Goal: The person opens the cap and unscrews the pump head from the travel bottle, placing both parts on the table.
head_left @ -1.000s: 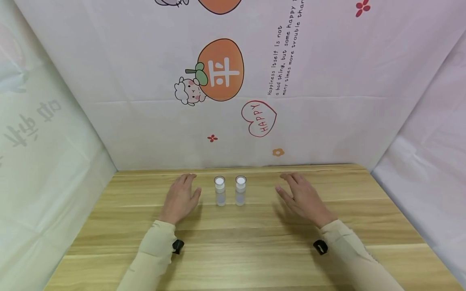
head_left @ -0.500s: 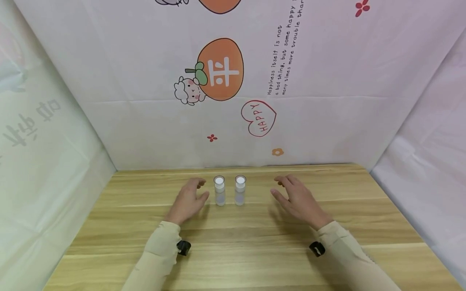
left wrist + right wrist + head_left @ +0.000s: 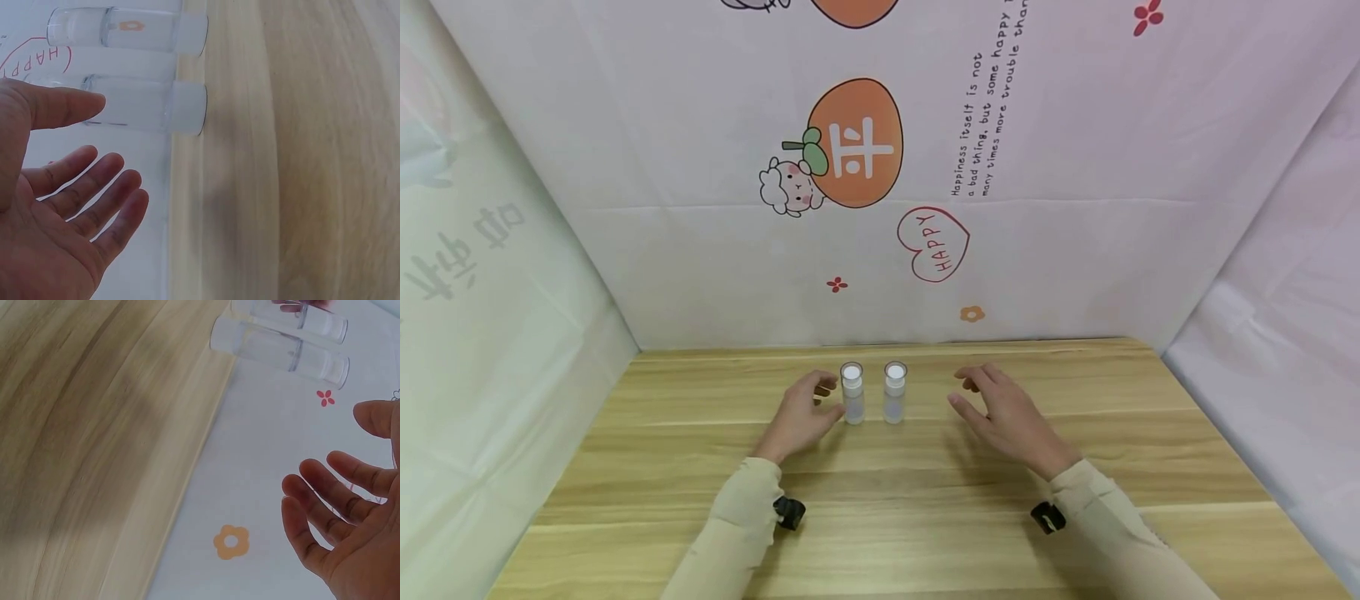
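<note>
Two small clear bottles with see-through caps and white collars stand upright side by side on the table, the left bottle [image 3: 853, 404] and the right bottle [image 3: 893, 404]. My left hand [image 3: 801, 421] is just beside the left bottle, thumb and fingers spread around its near side. In the left wrist view the thumb [image 3: 69, 107] overlaps that bottle [image 3: 134, 103]; whether it touches cannot be told. Some way right of the right bottle, my right hand [image 3: 1011, 417] hovers with loosely bent fingers and holds nothing. The right wrist view shows a gap between its fingers [image 3: 319, 481] and the right bottle [image 3: 269, 347].
The wooden table [image 3: 895, 517] ends at a white printed cloth [image 3: 700, 250] hanging behind it. More white cloth hangs at the left [image 3: 497, 333] and right [image 3: 1285, 333]. A black band [image 3: 789, 512] sits at the left wrist and another black band [image 3: 1048, 517] at the right.
My left hand has moved right, up close to the left bottle, its fingers bending more. My right hand has come a little left toward the right bottle. Both bottles stay in place.
</note>
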Tool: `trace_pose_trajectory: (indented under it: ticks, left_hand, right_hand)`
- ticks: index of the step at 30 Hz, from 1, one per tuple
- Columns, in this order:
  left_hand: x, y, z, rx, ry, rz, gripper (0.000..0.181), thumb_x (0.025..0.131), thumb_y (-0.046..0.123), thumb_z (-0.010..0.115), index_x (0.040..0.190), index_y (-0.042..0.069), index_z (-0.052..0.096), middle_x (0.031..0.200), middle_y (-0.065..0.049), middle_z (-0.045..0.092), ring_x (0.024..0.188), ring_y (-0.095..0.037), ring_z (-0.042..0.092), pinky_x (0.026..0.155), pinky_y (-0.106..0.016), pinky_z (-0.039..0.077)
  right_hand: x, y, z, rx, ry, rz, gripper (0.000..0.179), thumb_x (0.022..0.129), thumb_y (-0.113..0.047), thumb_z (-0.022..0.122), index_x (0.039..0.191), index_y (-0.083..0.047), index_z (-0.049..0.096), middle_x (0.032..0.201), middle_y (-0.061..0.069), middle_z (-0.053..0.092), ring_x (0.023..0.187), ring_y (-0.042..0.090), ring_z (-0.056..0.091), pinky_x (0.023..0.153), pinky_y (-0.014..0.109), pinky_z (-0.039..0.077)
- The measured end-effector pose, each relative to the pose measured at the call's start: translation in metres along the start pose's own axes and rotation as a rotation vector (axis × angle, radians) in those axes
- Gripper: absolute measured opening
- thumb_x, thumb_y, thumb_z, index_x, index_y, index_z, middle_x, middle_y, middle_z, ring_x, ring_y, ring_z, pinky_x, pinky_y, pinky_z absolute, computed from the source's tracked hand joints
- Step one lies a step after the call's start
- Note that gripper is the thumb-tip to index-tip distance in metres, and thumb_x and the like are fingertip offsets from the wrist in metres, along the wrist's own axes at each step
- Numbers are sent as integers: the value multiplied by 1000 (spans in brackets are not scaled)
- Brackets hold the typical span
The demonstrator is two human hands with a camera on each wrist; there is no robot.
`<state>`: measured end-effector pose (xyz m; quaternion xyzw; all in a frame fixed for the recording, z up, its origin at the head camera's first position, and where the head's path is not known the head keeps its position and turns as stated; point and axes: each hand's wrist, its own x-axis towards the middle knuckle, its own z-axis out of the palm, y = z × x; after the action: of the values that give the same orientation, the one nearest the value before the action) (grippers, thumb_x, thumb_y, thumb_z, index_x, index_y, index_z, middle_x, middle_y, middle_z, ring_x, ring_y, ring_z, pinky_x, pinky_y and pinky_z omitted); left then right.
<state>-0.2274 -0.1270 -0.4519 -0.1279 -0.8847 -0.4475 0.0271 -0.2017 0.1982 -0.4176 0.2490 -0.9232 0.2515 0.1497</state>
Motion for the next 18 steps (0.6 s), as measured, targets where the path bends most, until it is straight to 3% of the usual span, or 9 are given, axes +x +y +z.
trace_pose_trajectory:
  ticks: [18]
  left_hand:
    - [6, -4, 18, -99, -8, -36, 50, 91, 13, 77, 133, -2, 56, 123, -15, 62, 114, -31, 59, 97, -45, 51]
  right_hand:
    - [-2, -10, 5, 12, -17, -6, 37, 101, -29, 65, 126, -2, 61, 108, 9, 63, 100, 25, 62, 81, 44, 53]
